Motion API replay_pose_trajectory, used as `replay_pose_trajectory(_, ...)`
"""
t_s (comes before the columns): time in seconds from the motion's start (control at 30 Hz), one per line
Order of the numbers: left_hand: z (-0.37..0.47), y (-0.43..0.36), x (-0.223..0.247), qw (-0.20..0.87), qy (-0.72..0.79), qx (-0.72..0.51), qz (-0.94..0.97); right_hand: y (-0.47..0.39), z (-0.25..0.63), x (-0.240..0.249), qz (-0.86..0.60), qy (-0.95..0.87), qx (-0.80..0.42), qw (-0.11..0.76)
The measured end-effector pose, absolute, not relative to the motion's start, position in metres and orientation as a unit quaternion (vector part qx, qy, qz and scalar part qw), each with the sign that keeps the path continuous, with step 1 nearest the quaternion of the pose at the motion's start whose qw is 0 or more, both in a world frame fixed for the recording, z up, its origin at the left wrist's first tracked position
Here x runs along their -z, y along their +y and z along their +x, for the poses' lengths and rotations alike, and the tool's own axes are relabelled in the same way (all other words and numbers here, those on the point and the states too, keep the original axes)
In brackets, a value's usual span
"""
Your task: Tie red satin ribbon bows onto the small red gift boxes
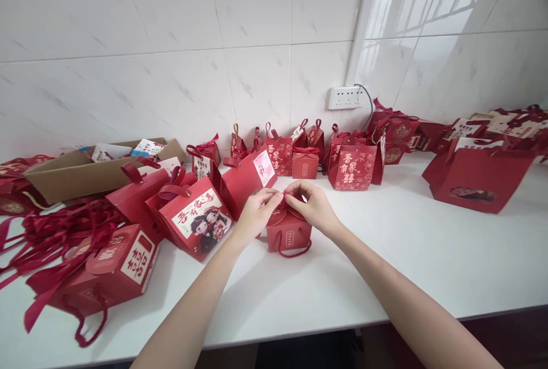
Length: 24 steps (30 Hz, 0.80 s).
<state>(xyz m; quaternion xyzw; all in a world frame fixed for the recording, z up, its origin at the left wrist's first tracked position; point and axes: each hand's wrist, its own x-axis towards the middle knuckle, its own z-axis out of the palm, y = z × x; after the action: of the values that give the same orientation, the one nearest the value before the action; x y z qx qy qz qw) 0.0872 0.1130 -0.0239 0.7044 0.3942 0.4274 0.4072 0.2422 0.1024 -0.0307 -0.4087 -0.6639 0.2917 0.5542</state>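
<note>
A small red gift box [290, 236] stands upright on the white table [325, 306], a red cord handle hanging down its front. Above its lid, my left hand [258, 211] and my right hand [315, 204] meet, thumbs and fingertips pinched together. Between the fingertips shows a bit of dark red ribbon [283, 200], mostly covered by the fingers. Just left of my left hand leans a red gift bag [201, 217] with a printed cartoon couple.
Loose red ribbons [68, 226] and a tilted red box [107, 277] lie at the left, before an open cardboard box [85, 177]. Several red boxes [353, 166] line the tiled wall under a power strip [345, 98]. A red bag [479, 177] stands right.
</note>
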Motion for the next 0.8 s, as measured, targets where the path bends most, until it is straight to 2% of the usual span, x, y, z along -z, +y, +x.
replay_pose_trajectory(0.4,0.09,0.115,0.029,0.457,0.387,-0.466,0.651,0.104,0.248,0.024,-0.388,-0.684,-0.323,0.527)
replay_pose_trajectory(0.6,0.09,0.112,0.027,0.539,0.385,-0.454,0.596,0.102,0.25,0.024,-0.401,-0.68,-0.306,0.533)
replay_pose_trajectory(0.8,0.09,0.111,0.026,0.546,0.388,-0.456,0.587,0.098,0.261,0.016,-0.409,-0.742,-0.259,0.463)
